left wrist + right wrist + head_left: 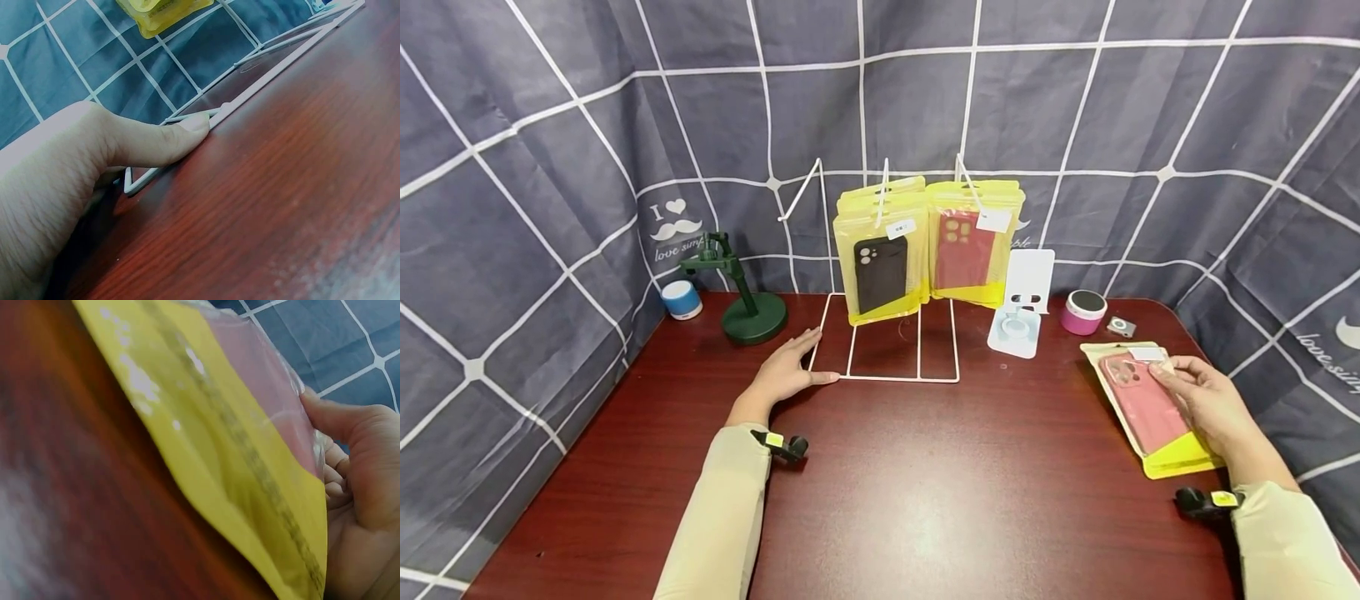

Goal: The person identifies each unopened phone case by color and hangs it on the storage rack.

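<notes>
Bright, even light, with some blur up close.

The head view is sharp and well lit, and the shadows on the red-brown table (925, 483) are soft and faint. The lines on the grid cloth (550, 167) bend near the edges. Shiny spots glint on the yellow packet (206, 456) in the right wrist view, and the table there is a blurry smear. The left wrist view goes fuzzy at the bottom right corner.

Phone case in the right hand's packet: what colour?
Pink, inside a yellow-edged clear packet that the right hand grips. The head view shows it best.
</notes>
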{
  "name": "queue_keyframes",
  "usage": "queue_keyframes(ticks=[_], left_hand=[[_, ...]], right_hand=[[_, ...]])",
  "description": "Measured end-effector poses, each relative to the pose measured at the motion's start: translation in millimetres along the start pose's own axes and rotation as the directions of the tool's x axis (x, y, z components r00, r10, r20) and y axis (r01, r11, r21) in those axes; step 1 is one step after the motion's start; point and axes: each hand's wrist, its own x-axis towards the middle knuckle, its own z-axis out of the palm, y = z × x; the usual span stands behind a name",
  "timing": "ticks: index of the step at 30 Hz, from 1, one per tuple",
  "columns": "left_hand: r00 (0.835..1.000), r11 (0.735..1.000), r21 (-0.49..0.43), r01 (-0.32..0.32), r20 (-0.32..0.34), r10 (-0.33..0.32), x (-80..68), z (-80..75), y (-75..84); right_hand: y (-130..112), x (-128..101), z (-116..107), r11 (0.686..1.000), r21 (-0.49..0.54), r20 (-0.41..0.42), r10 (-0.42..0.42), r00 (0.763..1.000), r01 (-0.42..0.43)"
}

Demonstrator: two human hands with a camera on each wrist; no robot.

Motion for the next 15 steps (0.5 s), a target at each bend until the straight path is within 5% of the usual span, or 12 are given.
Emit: queue_keyframes(ticks=[3, 6, 15], left_hand=[[1.000, 1.000, -0.002, -0.005, -0.001, 0.005, 0.0, -0.3, -0.1], [1.000, 1.000, 0.002, -0.001, -0.002, 0.001, -0.4, -0.3, -0.3], [1.000, 1.000, 0.006, -0.001, 0.001, 0.001, -0.2, 0.3, -0.1]], right_hand=[[-0.7, 1.7, -2.5, 0.992, 0.114, 0.051, 0.047, 0.998, -0.052], [-1.0, 2.5, -4.5, 0.991, 0.112, 0.075, 0.067, 0.995, -0.075], [0.6, 4.0, -4.6, 0.981, 0.191, 0.107, 0.009, 0.994, -0.030]])
